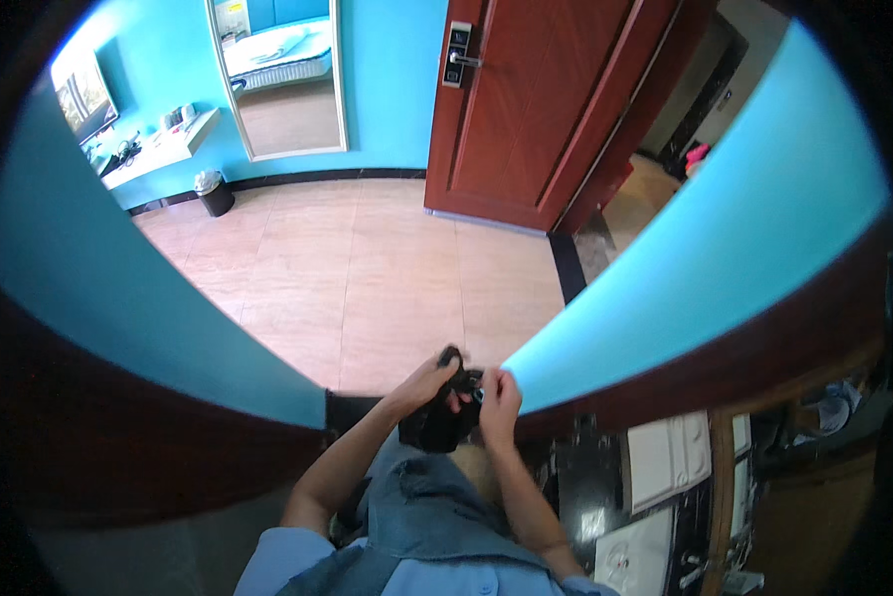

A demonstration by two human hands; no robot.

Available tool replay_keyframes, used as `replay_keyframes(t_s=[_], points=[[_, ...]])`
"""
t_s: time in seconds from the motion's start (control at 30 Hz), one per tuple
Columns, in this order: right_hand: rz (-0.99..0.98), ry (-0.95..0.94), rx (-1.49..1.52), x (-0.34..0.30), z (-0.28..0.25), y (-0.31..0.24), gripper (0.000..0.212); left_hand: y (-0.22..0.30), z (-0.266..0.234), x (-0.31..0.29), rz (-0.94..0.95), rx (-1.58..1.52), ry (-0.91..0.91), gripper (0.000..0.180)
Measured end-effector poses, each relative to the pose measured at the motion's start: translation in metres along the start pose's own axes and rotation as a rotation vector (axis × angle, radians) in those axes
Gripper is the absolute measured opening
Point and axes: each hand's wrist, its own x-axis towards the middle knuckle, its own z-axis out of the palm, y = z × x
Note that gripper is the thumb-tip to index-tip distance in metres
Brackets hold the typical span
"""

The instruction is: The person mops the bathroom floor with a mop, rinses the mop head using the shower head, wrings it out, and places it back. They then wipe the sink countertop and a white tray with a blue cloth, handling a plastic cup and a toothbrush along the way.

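Note:
In front of my waist, a black bundle (434, 427) hangs between my two hands; it looks like thin, soft sheeting, but its exact kind is not clear. My left hand (426, 383) is closed around its upper part, with a dark end sticking up past the thumb. On the other side, the bent fingers of my right hand (500, 395) pinch at the bundle's right edge. Part of the fingertips is hidden by the black folds. A grey-blue apron (431, 507) covers my front just below.
Blue walls with dark lower panels flank me in a doorway. Ahead, a red-brown door (526, 109) stands open beside a tall mirror (282, 89). A lined black bin (214, 194) sits under a white shelf (173, 149). To my right is a dark counter (590, 472) with a white basin (635, 551).

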Motion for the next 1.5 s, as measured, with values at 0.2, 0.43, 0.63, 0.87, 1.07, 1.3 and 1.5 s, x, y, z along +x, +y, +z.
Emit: replay_keyframes(t_s=[0.2,0.43,0.63,0.87,1.07,1.3,1.5], points=[[-0.161,-0.381,-0.2,0.041,0.021,-0.004,0.006,0.052,-0.055,0.059,0.29,0.726,-0.409,0.023],[0.211,-0.092,-0.061,0.15,0.066,-0.012,0.015,0.118,-0.095,0.118,0.342,1.255,-0.484,0.048],[0.306,-0.477,0.324,0.199,0.089,0.008,0.031,0.143,-0.102,0.155,0.994,1.35,-0.652,0.029],[0.397,-0.405,0.356,0.189,0.089,0.017,0.023,0.146,-0.118,0.175,1.223,1.385,-0.486,0.033],[-0.252,-0.035,-0.588,0.153,0.065,0.057,0.009,0.142,-0.192,0.23,1.03,1.487,-0.49,0.023],[0.59,-0.133,-0.42,0.041,0.03,0.134,0.027,0.062,-0.203,0.316,0.01,1.208,-0.165,0.018],[0.774,0.127,-0.155,-0.034,-0.016,0.148,0.045,-0.038,-0.086,0.429,-0.054,1.084,-0.225,0.017]])
